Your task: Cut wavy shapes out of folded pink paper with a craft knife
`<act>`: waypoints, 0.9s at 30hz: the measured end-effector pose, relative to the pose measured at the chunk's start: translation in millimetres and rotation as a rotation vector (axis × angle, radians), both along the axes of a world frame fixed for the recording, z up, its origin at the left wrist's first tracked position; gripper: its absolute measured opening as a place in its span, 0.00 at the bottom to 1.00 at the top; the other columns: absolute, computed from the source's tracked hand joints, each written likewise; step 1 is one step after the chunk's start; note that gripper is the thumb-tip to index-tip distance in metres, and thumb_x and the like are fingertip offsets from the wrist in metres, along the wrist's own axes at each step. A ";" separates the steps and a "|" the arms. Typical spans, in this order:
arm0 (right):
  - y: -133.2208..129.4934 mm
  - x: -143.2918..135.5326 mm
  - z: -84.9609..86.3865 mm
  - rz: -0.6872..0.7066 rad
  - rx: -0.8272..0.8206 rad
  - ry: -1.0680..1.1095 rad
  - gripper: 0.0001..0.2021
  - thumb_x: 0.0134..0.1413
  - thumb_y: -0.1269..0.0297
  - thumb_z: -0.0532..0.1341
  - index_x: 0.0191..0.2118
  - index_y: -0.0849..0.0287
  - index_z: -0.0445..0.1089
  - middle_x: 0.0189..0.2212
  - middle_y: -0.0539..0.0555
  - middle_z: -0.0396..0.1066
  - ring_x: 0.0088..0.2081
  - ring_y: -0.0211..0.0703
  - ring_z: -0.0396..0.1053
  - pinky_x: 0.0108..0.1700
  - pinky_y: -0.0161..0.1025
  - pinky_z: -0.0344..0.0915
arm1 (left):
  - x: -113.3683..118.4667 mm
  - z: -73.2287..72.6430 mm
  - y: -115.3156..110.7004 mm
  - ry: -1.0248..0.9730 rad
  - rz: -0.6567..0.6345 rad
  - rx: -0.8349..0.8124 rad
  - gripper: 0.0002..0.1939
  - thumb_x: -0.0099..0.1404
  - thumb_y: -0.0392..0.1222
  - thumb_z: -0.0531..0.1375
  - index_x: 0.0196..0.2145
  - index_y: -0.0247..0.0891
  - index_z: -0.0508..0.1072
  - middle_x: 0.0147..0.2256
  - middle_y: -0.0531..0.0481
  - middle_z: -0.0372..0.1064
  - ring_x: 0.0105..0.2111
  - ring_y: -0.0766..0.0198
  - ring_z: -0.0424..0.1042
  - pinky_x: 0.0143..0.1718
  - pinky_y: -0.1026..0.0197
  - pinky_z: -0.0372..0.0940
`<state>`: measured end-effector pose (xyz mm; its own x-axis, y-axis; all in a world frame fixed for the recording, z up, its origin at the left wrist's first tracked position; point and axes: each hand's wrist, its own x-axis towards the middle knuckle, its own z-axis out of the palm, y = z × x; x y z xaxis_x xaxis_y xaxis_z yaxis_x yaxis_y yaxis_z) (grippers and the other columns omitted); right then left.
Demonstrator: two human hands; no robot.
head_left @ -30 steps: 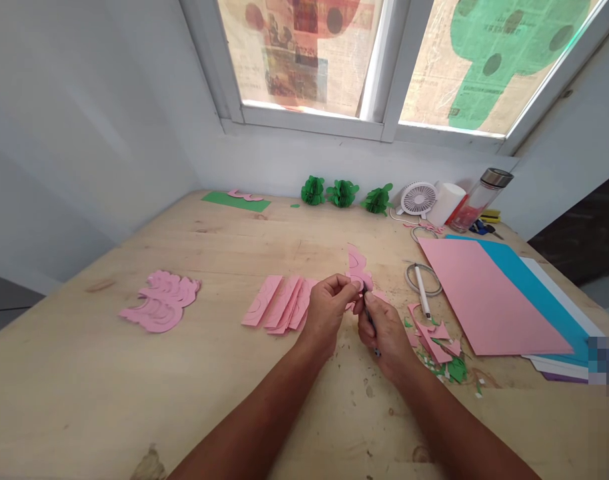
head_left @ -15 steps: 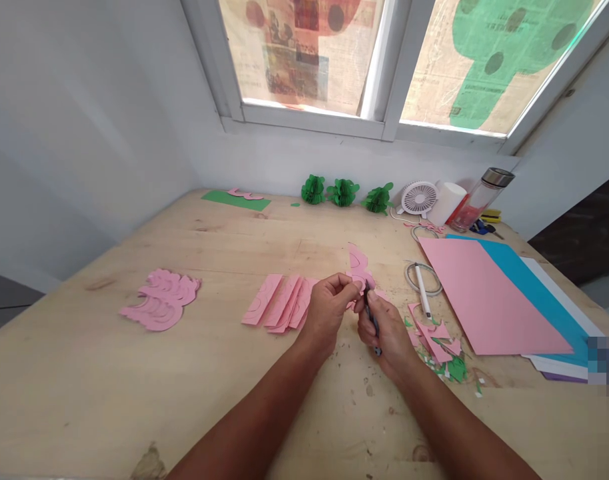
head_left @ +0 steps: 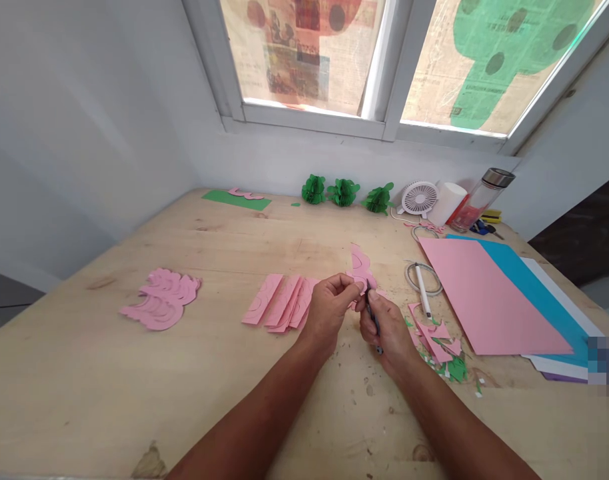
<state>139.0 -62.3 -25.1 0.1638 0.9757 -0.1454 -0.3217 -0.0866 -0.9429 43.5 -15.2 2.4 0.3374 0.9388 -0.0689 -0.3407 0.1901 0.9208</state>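
Pinched between the thumb and fingers of my left hand (head_left: 332, 308) is a pink paper cutout (head_left: 360, 259) with a curved, scalloped edge and drawn lines. My right hand (head_left: 387, 327) is closed around a slim dark cutting tool (head_left: 377, 328); its tip meets the paper close to my left fingertips. Whether it is a knife or scissors is hidden by my fingers. Left of my hands lie several pink paper strips (head_left: 264, 300) with drawn curves, partly behind my left hand. Farther left sits a pile of pink scalloped cutouts (head_left: 167, 303).
Pink and green scraps (head_left: 442, 343) and a white pen (head_left: 423, 290) lie to the right, beside stacked coloured sheets (head_left: 489, 293). Along the wall stand green paper ornaments (head_left: 343, 192), a small fan (head_left: 419, 199) and a glass bottle (head_left: 479, 203). A green strip (head_left: 234, 199) lies back left.
Both hands, the pink cutout and the dark tool have shifted very slightly to the right. The grip of each hand is the same.
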 end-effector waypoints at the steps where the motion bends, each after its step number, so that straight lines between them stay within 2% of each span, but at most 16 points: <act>1: 0.0 0.1 0.0 0.004 0.001 -0.001 0.18 0.52 0.47 0.56 0.26 0.60 0.63 0.11 0.41 0.49 0.13 0.29 0.40 0.15 0.29 0.38 | 0.1 -0.3 -0.1 -0.004 0.002 -0.003 0.11 0.52 0.40 0.61 0.17 0.36 0.65 0.15 0.55 0.60 0.20 0.70 0.59 0.29 0.63 0.56; 9: -0.3 0.3 -0.3 0.011 0.010 -0.015 0.18 0.53 0.48 0.55 0.26 0.60 0.63 0.11 0.41 0.49 0.13 0.29 0.41 0.15 0.30 0.38 | -0.8 -4.4 1.1 -0.072 -0.012 -0.049 0.11 0.53 0.42 0.61 0.19 0.35 0.65 0.18 0.54 0.61 0.20 0.71 0.59 0.29 0.64 0.56; 27: 0.4 0.6 0.0 -0.012 0.023 0.008 0.19 0.52 0.47 0.56 0.26 0.59 0.63 0.11 0.41 0.49 0.13 0.28 0.40 0.14 0.29 0.38 | 0.3 -7.5 1.8 -0.080 -0.034 -0.046 0.12 0.53 0.42 0.60 0.18 0.36 0.62 0.16 0.55 0.59 0.22 0.69 0.58 0.29 0.63 0.54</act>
